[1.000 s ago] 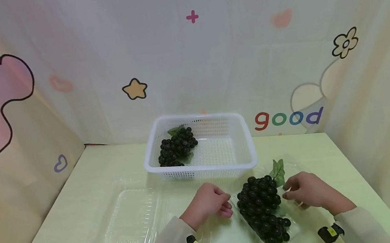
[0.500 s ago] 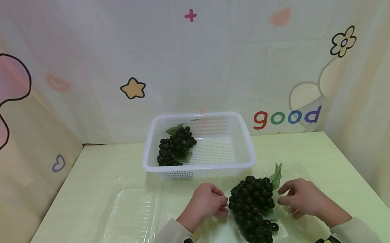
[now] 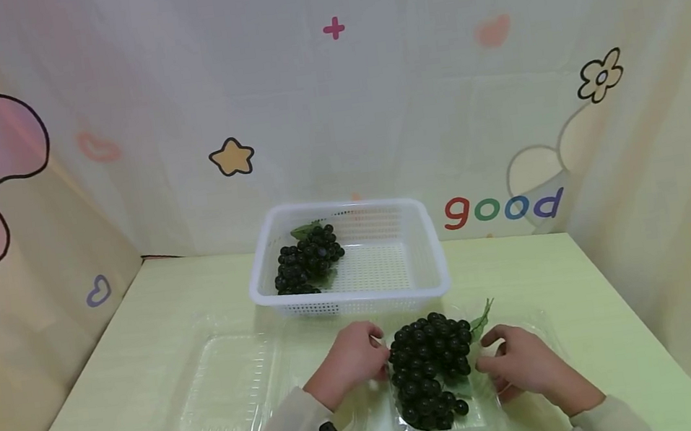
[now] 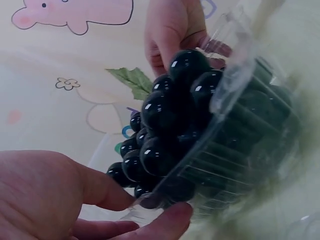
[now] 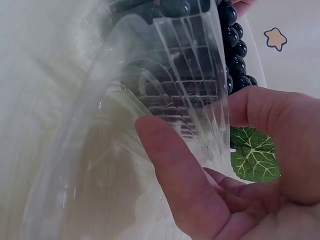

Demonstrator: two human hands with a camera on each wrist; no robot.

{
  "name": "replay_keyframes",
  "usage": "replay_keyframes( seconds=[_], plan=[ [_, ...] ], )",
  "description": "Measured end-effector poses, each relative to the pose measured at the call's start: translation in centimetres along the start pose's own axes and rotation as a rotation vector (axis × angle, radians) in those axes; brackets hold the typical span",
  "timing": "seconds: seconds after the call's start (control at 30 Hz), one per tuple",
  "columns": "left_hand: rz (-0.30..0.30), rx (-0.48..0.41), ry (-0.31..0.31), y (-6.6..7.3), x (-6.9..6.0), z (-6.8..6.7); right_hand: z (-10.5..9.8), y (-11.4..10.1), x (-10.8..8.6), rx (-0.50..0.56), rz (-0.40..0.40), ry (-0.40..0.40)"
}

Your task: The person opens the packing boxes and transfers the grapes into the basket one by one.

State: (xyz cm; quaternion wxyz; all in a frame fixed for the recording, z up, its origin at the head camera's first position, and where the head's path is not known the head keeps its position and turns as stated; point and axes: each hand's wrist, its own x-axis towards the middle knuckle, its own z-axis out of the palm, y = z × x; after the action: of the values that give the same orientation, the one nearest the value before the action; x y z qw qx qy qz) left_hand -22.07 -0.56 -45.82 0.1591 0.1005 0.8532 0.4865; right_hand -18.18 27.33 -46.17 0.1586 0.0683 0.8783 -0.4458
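Observation:
A bunch of dark grapes (image 3: 427, 365) with a green leaf (image 3: 480, 321) lies in a clear plastic clamshell box (image 4: 220, 165), toward the right of the table. My left hand (image 3: 353, 354) pinches the box's left rim between thumb and fingers, close to the grapes. On the opposite side, my right hand (image 3: 522, 363) pinches the clear wall (image 5: 185, 85), just by the leaf. The see-through lid part (image 5: 60, 160) spreads out to the right, beneath or beside the right hand. Much of the box's outline is faint against the pale table.
A white perforated basket (image 3: 350, 301) stands behind the box, with more dark grapes (image 3: 308, 260) at its left end. Another clear clamshell (image 3: 226, 384) lies spread on the table at left. A printed curtain (image 3: 277, 93) hangs around the back and sides.
The box with its grapes has shifted left and turned straighter between both hands. My right hand has moved left and slightly nearer; the left hand has drifted slightly left. The basket stays put.

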Motion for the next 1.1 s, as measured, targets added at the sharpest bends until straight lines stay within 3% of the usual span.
replay_keyframes(
  seconds=[0.17,0.4,0.73,0.8,0.9,1.0,1.1],
  plan=[
    [-0.010,-0.018,-0.051,-0.1,0.2,-0.7,0.5,-0.3,-0.1,-0.002,0.009,0.007],
    [-0.023,0.009,-0.070,-0.2,0.1,-1.2,0.9,-0.4,0.1,0.001,-0.014,0.008],
    [-0.071,-0.003,-0.078,0.1,-0.2,-1.4,-0.6,-2.5,-1.4,-0.146,-0.140,0.094],
    [-0.071,-0.003,-0.078,0.2,-0.2,-1.4,-0.8,-2.8,-1.7,-0.094,-0.162,0.063],
    [-0.066,0.010,-0.079,0.2,-0.2,-1.3,-0.9,-3.3,-2.3,0.043,-0.147,-0.061],
    [-0.059,0.020,-0.083,0.1,-0.2,-1.3,-0.7,-3.9,-2.7,0.152,-0.083,-0.171],
    [-0.054,0.015,-0.091,0.1,-0.2,-1.3,-0.2,-4.5,-2.8,0.226,-0.005,-0.230]
  ],
)
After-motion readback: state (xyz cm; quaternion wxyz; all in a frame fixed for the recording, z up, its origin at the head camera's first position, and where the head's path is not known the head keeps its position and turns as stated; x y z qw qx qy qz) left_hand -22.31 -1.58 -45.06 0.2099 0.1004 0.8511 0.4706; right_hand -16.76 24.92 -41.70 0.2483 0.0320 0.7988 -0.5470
